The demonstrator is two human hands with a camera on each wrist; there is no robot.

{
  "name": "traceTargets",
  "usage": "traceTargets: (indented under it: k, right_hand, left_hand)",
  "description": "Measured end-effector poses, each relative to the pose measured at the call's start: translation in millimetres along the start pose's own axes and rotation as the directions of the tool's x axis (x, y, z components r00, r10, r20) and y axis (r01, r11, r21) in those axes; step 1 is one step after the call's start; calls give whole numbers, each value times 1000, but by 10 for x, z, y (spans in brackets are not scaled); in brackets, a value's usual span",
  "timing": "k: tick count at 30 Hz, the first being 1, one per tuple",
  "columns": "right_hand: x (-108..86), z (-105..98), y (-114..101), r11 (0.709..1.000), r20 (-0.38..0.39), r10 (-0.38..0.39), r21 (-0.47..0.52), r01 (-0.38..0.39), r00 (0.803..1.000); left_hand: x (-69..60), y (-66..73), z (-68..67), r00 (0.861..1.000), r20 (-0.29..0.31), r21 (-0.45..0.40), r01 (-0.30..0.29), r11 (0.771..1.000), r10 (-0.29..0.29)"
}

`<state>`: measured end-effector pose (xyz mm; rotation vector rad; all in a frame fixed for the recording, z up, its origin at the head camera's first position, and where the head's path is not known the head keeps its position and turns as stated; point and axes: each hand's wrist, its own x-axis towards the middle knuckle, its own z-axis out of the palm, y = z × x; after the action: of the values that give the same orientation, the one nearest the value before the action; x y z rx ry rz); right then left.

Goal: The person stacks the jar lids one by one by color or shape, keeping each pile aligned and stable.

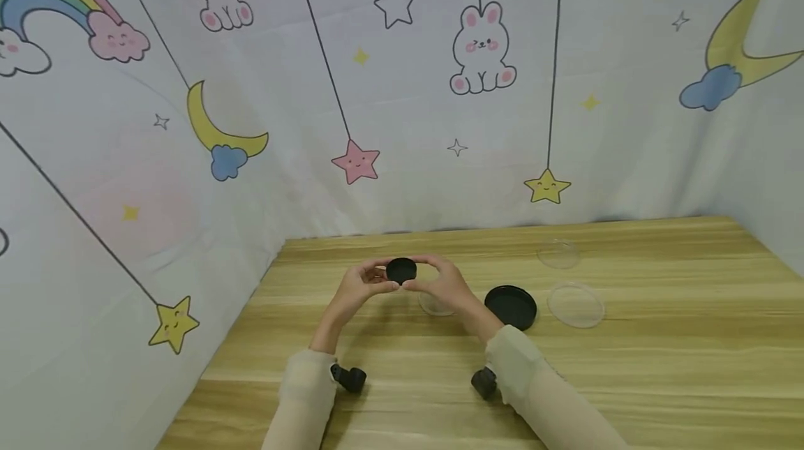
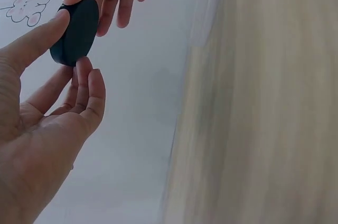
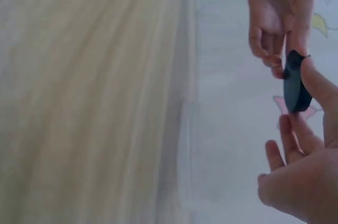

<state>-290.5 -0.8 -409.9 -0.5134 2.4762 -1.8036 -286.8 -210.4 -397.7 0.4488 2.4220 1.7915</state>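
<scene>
Between both hands, above the table, is a small black round dish [image 1: 401,271], shallow with a thin rim. My left hand [image 1: 361,288] pinches its left edge, with the thumb on the near side and fingers at the far side. The right hand [image 1: 444,287] grips the opposite edge in the same way. In the left wrist view the black dish [image 2: 79,31] stands on edge between thumb and fingers. The right wrist view shows the dish [image 3: 297,84] side-on, both thumbs touching its rim. Partly behind the right hand lies a clear round dish [image 1: 435,305].
A larger black round dish [image 1: 510,303] lies beside the right forearm. To its right is a clear round dish [image 1: 576,305], with another clear one [image 1: 558,255] farther back. The wooden table [image 1: 678,338] meets a patterned curtain [image 1: 414,192] behind.
</scene>
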Motion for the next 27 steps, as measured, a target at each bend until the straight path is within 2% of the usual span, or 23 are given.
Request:
traceTargets:
  k: [6, 11, 16, 22, 27]
  right_hand:
    - [-37, -200, -87, 999, 18, 36, 22, -36, 999]
    - [-38, -394, -141, 999, 39, -3, 41, 1, 999]
    - [-103, -606, -211, 998, 20, -29, 54, 28, 999]
    - [-192, -842, -249, 999, 0, -38, 37, 38, 999]
    - [-293, -1009, -251, 998, -12, -57, -7, 57, 998]
  left_hand:
    - [86, 156, 91, 998, -7, -21, -68, 997, 68]
    - [166, 288, 187, 991, -11, -49, -134, 990, 134]
    - [247, 438, 354, 979, -10, -116, -204, 972, 204]
    - [314, 569, 570, 976, -19, -152, -219, 964, 219]
    - [364, 626, 734, 973, 0, -184, -227, 956, 231]
